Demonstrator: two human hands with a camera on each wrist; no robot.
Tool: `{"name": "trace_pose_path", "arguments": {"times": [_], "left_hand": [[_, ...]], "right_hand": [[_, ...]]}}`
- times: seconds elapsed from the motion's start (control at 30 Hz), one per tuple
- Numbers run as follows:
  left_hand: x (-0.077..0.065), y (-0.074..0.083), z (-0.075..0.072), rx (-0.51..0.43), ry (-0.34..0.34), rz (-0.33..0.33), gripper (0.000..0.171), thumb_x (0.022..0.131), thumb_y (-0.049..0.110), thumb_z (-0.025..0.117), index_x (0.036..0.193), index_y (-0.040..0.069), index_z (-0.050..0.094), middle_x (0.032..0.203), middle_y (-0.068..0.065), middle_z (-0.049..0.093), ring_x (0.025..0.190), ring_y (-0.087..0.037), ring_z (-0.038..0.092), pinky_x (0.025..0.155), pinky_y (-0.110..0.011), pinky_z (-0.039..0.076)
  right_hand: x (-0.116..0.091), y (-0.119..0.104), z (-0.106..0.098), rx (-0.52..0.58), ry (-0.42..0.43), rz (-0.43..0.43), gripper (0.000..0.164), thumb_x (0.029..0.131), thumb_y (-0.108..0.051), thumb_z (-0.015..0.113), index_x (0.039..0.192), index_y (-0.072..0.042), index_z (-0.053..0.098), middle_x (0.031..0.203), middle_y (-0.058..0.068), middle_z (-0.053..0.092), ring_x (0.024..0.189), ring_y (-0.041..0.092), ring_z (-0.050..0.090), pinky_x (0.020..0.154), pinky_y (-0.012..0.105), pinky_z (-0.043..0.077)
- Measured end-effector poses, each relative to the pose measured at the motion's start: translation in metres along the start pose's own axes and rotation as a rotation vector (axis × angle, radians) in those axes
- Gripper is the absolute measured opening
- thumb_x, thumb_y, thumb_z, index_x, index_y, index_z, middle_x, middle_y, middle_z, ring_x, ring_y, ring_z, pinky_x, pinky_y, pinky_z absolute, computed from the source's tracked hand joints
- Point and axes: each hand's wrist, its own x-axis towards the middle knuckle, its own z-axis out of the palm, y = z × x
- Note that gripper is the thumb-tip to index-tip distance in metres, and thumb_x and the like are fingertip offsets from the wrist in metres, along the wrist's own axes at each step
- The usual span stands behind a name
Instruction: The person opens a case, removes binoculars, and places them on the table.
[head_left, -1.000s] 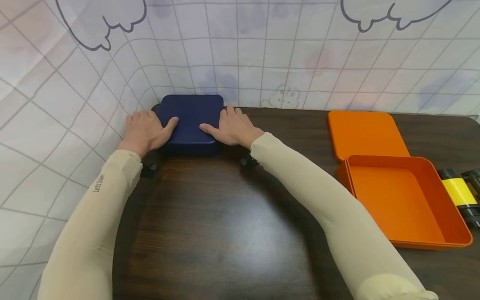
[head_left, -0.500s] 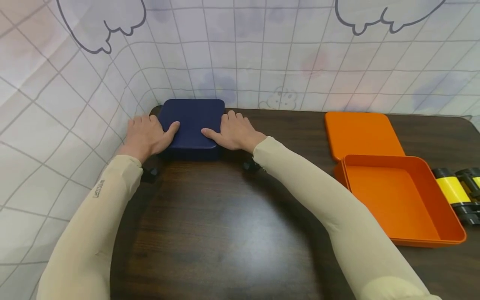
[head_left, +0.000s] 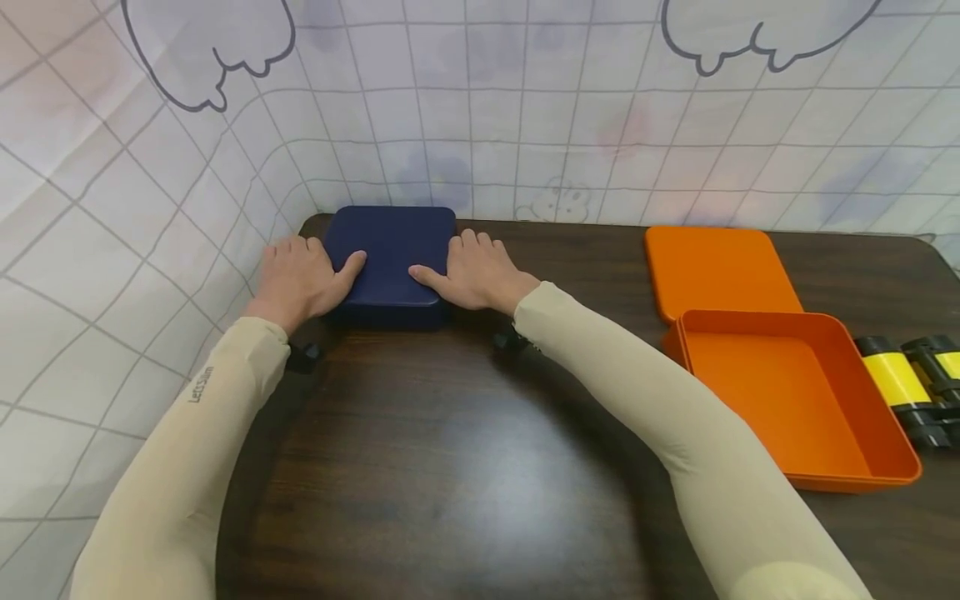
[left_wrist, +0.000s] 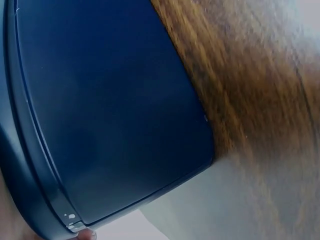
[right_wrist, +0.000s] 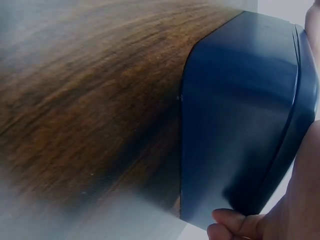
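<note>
A navy blue box with its lid on (head_left: 393, 250) sits at the back left of the dark wooden table, by the wall corner. My left hand (head_left: 296, 279) grips its left side, thumb over the lid and fingers down the side. On the opposite side my right hand (head_left: 480, 271) holds it the same way, with its thumb lying on the lid. The right wrist view shows fingertips (right_wrist: 232, 222) curled against the side of the box. In the left wrist view the box's front wall (left_wrist: 115, 110) fills much of the picture, its base close over the wood.
An open orange box (head_left: 780, 400) stands on the right, with a flat orange lid (head_left: 720, 271) behind it. Yellow and black binoculars (head_left: 892, 379) lie beyond its right side. Patterned white cloth (head_left: 510, 108) covers the walls behind and to the left.
The navy box and both hands have shifted slightly to the right and nearer to me. The grip looks the same. The head view has also moved a little.
</note>
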Motion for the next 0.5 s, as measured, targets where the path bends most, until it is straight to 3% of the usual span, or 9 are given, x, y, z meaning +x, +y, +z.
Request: {"name": "trace_pose_path", "arguments": {"times": [0.5], "left_hand": [[-0.013,0.011,0.001,0.005,0.02,0.024,0.104,0.1,0.075,0.021,0.123,-0.02,0.056,0.115,-0.035,0.059,0.109,-0.052,0.054,0.093,-0.059,0.042]], "right_hand": [[-0.018,0.004,-0.001,-0.033,-0.003,0.001,0.092,0.099,-0.079,0.025,0.13,0.002,0.056,0.124,0.017,0.056,0.11,0.033,0.054,0.099,0.047,0.048]]}}
